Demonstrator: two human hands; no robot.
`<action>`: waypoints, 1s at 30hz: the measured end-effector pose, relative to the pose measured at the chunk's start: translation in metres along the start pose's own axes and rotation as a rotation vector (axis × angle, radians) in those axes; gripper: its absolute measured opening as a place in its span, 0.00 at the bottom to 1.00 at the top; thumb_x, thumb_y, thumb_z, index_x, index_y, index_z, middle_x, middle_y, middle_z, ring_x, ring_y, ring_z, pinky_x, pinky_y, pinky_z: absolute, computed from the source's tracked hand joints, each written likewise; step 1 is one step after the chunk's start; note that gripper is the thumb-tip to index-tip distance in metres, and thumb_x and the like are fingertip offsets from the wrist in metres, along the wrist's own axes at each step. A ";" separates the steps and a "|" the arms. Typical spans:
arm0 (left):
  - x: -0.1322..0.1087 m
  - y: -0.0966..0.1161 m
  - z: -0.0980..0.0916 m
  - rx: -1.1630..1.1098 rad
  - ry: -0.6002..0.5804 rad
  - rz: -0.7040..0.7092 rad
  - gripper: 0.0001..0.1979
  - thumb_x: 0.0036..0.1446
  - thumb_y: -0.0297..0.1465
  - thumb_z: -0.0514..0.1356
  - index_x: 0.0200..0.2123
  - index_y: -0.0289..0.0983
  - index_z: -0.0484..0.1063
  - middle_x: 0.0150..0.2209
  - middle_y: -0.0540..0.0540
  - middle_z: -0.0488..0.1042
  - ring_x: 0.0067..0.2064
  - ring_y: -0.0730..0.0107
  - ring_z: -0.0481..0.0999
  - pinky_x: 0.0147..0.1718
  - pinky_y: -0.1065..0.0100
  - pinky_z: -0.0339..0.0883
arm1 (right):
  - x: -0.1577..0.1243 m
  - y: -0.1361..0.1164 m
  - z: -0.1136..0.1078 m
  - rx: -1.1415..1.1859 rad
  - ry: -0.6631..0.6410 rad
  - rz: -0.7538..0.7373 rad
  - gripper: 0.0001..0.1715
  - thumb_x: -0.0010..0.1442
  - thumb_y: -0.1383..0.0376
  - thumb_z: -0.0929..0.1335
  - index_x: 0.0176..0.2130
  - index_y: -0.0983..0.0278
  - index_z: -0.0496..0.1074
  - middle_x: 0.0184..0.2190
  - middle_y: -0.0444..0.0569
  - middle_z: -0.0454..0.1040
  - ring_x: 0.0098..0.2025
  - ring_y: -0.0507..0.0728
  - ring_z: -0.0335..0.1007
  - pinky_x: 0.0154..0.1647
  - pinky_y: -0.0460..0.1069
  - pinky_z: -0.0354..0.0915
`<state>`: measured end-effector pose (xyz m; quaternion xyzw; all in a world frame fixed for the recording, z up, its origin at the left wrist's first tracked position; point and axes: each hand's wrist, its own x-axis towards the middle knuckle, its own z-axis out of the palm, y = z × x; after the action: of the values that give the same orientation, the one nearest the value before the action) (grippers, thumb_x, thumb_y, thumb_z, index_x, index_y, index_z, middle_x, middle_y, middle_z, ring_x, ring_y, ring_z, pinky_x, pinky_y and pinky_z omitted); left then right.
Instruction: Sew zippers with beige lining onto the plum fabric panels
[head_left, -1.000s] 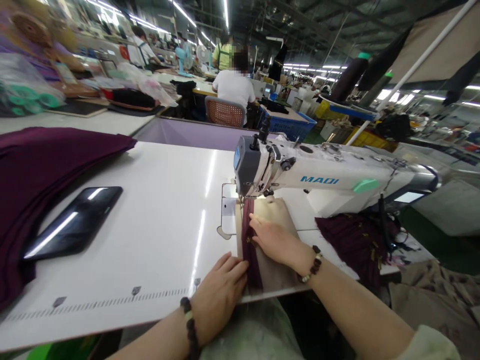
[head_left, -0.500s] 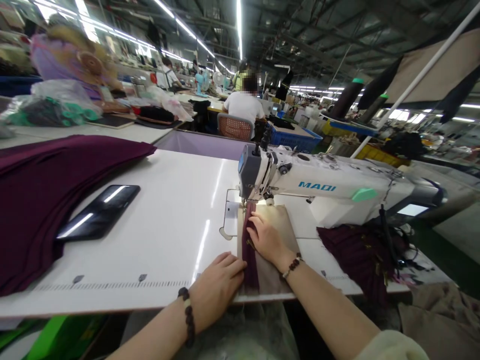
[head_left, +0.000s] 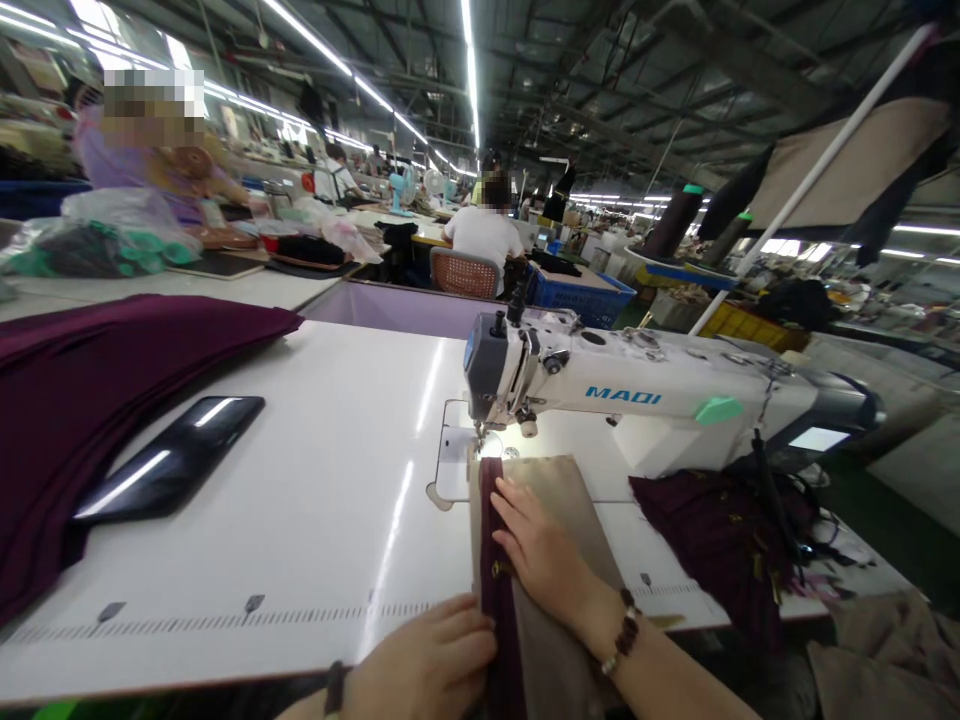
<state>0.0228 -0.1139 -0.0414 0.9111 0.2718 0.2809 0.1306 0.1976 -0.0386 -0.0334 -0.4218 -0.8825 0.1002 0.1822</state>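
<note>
Resting right hand: I have it at 5 o'clock in my head view, palm down, fingers extended and slightly spread toward 11 o'clock; they lie on the cloth, unclenched, and a beaded bracelet circles the wrist.
Left hand: just past 6 o'clock, back uppermost, fingers pointing to about 2 o'clock, tips at the maroon strip's 9 o'clock edge. Its thumb is hidden from me, so I cannot tell whether it pinches the cloth.
Maroon strip: runs from 6 o'clock up toward the centre, along the 9 o'clock side of the beige fabric; a small brass-coloured zipper pull sits on it, just beside my right hand.
Sewing machine: head at the centre, arm lettered MAQI stretching to 3 o'clock. The strip's far end lies close to the needle area; I cannot tell whether they touch.
White tabletop: glossy, streaked with reflected light, ruler marks along the near edge. A black phone lies between 8 and 9 o'clock, just beside a maroon cloth stack at 9; gathered maroon pieces lie at 4.
Workshop: a person in a white shirt sits at 12 o'clock; thread cones stand at 2, under long ceiling lights.
</note>
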 end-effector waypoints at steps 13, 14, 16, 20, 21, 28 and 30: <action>0.023 -0.030 -0.044 0.094 -0.065 -0.136 0.10 0.60 0.25 0.50 0.42 0.35 0.68 0.44 0.42 0.71 0.43 0.66 0.71 0.43 0.66 0.68 | -0.009 -0.005 -0.005 -0.091 -0.153 -0.065 0.25 0.61 0.68 0.57 0.58 0.65 0.55 0.59 0.51 0.52 0.62 0.57 0.44 0.60 0.62 0.46; 0.028 -0.040 -0.047 0.163 -0.080 -0.165 0.11 0.58 0.24 0.51 0.44 0.33 0.67 0.46 0.40 0.70 0.46 0.63 0.70 0.45 0.63 0.68 | -0.009 -0.005 -0.005 -0.096 -0.153 -0.067 0.25 0.61 0.68 0.57 0.58 0.65 0.55 0.59 0.51 0.52 0.62 0.57 0.44 0.60 0.62 0.46; 0.035 -0.058 -0.047 0.271 -0.127 -0.165 0.15 0.56 0.23 0.54 0.47 0.31 0.66 0.49 0.38 0.68 0.49 0.59 0.68 0.47 0.59 0.65 | -0.009 -0.005 -0.005 -0.100 -0.156 -0.072 0.26 0.61 0.68 0.58 0.59 0.64 0.54 0.60 0.50 0.51 0.62 0.57 0.43 0.60 0.62 0.46; 0.039 -0.077 -0.036 0.358 -0.237 -0.123 0.17 0.56 0.28 0.56 0.49 0.29 0.65 0.51 0.37 0.66 0.52 0.55 0.65 0.52 0.55 0.60 | -0.008 -0.005 -0.006 -0.093 -0.184 -0.059 0.29 0.59 0.69 0.58 0.60 0.65 0.52 0.61 0.48 0.48 0.62 0.57 0.41 0.60 0.62 0.46; 0.039 -0.078 -0.034 0.365 -0.251 -0.119 0.17 0.56 0.29 0.56 0.49 0.30 0.65 0.52 0.37 0.66 0.53 0.55 0.64 0.52 0.54 0.59 | -0.008 -0.005 -0.006 -0.089 -0.193 -0.053 0.29 0.59 0.69 0.59 0.60 0.65 0.52 0.61 0.48 0.48 0.62 0.57 0.41 0.60 0.63 0.46; 0.040 -0.080 -0.037 0.387 -0.292 -0.095 0.18 0.60 0.34 0.52 0.51 0.30 0.64 0.55 0.39 0.64 0.55 0.56 0.62 0.53 0.56 0.56 | -0.007 -0.004 -0.005 -0.062 -0.189 -0.032 0.31 0.59 0.67 0.60 0.61 0.64 0.50 0.60 0.51 0.49 0.63 0.60 0.41 0.60 0.64 0.44; 0.041 -0.083 -0.036 0.386 -0.290 -0.086 0.19 0.60 0.35 0.51 0.52 0.30 0.63 0.55 0.39 0.63 0.55 0.56 0.61 0.53 0.56 0.55 | -0.007 -0.003 -0.005 -0.069 -0.188 -0.030 0.31 0.59 0.67 0.60 0.60 0.64 0.50 0.60 0.51 0.49 0.63 0.60 0.40 0.60 0.65 0.44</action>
<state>-0.0043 -0.0190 -0.0269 0.9376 0.3374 0.0840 0.0036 0.2014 -0.0453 -0.0298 -0.4032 -0.9049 0.1061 0.0853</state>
